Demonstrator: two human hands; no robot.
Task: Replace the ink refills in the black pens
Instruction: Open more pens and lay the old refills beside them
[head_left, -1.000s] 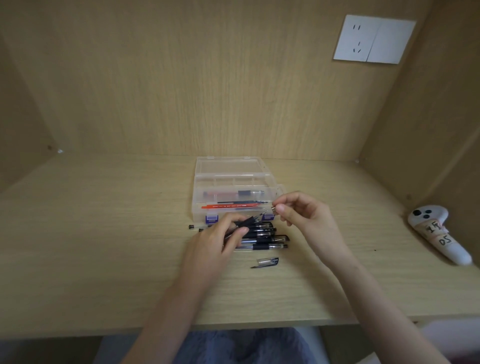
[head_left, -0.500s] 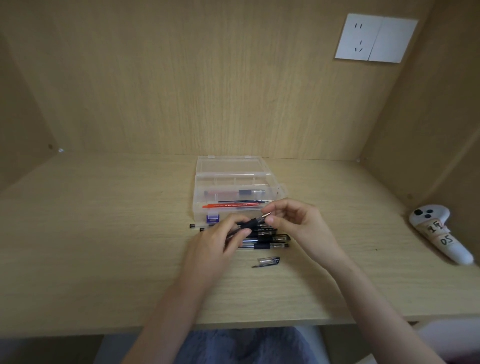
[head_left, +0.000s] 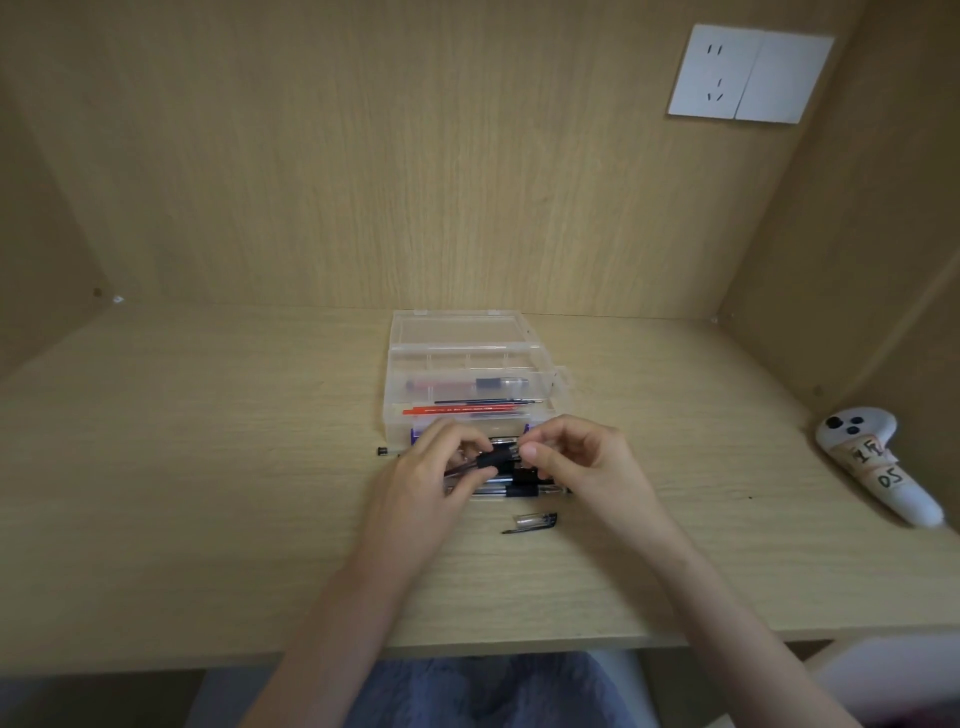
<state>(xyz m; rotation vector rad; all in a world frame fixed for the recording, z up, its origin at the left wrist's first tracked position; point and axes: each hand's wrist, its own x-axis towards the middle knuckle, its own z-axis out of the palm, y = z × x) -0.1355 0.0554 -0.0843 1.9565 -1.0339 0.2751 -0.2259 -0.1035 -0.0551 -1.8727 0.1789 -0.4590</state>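
My left hand (head_left: 431, 478) grips the barrel of a black pen (head_left: 493, 460) just above the desk. My right hand (head_left: 576, 457) pinches that pen's front tip end, its fingers curled against the black grip. Under both hands lies a pile of several black pens (head_left: 519, 491), partly hidden. A loose clear pen cap (head_left: 535, 521) with a black clip lies on the desk in front of the pile. Behind the hands an open clear plastic box (head_left: 467, 358) holds a red refill (head_left: 460, 410), a dark refill and a pen.
A small black part (head_left: 383, 451) lies left of the pile. A white controller (head_left: 872, 462) with handwritten labels rests at the desk's right end. Wooden walls close the desk on three sides, with a white socket plate (head_left: 748, 73) on the back wall.
My right hand has moved left and down along the pen's tip until it meets the black grip. The left hand keeps hold of the barrel, which has dropped lower.
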